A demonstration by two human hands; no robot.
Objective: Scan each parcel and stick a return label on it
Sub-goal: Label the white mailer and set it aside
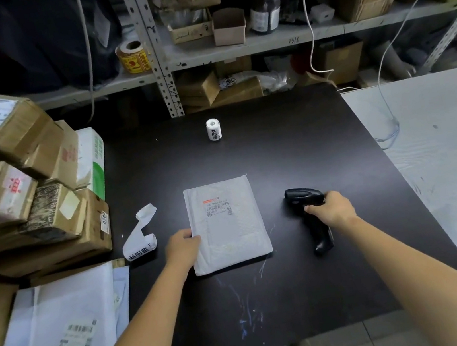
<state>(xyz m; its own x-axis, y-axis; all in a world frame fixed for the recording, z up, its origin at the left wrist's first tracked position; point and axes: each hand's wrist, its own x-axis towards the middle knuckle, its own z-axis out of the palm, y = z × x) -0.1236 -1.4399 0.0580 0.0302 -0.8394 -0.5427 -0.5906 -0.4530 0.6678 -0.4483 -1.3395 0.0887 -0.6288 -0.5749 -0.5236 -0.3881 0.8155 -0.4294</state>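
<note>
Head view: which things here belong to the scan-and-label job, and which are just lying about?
Job: padded mailer, held by the left hand; scanner, gripped by the right hand; label roll; loose label strip; stacked cardboard parcels.
Lying about: brown bottle, yellow sticker roll and small open box on the shelf.

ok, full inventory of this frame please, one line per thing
table: 1, black, centre
padded mailer: 1, white, middle of table
scanner: 1, black, right of mailer
label roll: 1, white, upright, far side of table
label strip: 1, white, curled, left of mailer
cardboard boxes: several, brown, stacked at left
flat parcels: a few, white, near left
sticker roll: 1, yellow, shelf behind
bottle: 1, brown, shelf behind
left hand: holds mailer's left edge
right hand: grips scanner
</note>
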